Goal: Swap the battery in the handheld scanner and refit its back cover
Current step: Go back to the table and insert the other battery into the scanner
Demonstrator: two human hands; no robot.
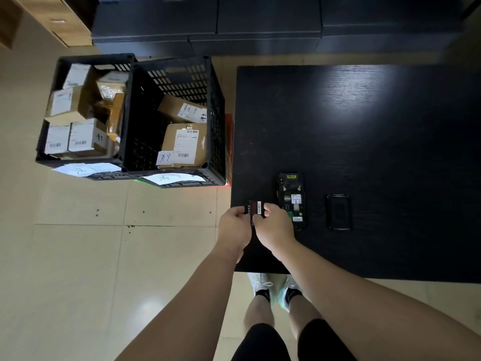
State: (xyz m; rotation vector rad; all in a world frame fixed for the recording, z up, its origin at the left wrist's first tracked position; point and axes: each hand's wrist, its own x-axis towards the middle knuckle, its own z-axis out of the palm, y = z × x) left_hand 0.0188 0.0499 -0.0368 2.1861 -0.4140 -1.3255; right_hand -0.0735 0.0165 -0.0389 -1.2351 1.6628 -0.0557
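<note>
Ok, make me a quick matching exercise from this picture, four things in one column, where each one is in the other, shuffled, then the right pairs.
1. battery
2. scanner
3. back cover
4. parcels

A. in the black crates on the floor
B. lying open on the table
C. held in both hands
D. alone on the table, right of the scanner

Pairs: 1-C, 2-B, 3-D, 4-A

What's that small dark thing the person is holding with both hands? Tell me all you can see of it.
It looks like the battery: a small, flat, dark rectangular block with a white barcode sticker and a reddish strip of print on its upper face. The left hand and right hand pinch it from either side, near the table's left front edge. It sits just left of the opened scanner, not touching it. Finer print is unreadable.
</note>
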